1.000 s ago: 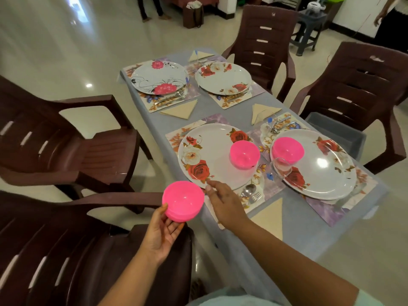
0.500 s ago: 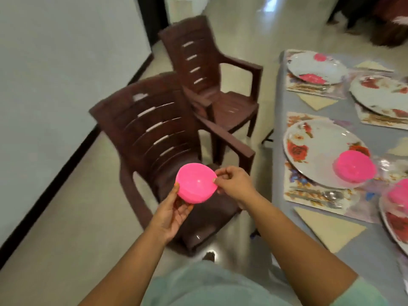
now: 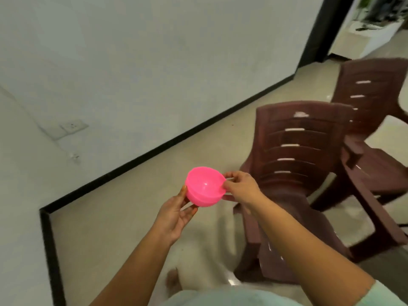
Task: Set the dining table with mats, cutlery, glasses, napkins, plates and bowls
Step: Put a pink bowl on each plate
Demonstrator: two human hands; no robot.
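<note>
Head view shows a pink bowl stack (image 3: 205, 186) held in the air between both hands, above the floor (image 3: 136, 206) and just beside the nearer brown chair (image 3: 293, 155); no desk is in view. A seam line around the lower body suggests two nested bowls, though this is a judgement from the ridge alone. The left hand (image 3: 174, 215) cups the underside, fingers curled up against the base and wall. The right hand (image 3: 240, 188) pinches the rim on the side toward the chair, thumb on the inner lip.

The bowls look like thin moulded plastic: light, stiff enough to keep shape, smooth and probably a little slippery, and unlikely to break if dropped. The rim is the natural hold for lifting one out of the other, with the base steadied from below, as the hands are placed now.

No brand, label or writing can be read on the bowls, chairs or wall; the wall socket (image 3: 72, 126) carries no legible marking.
</note>
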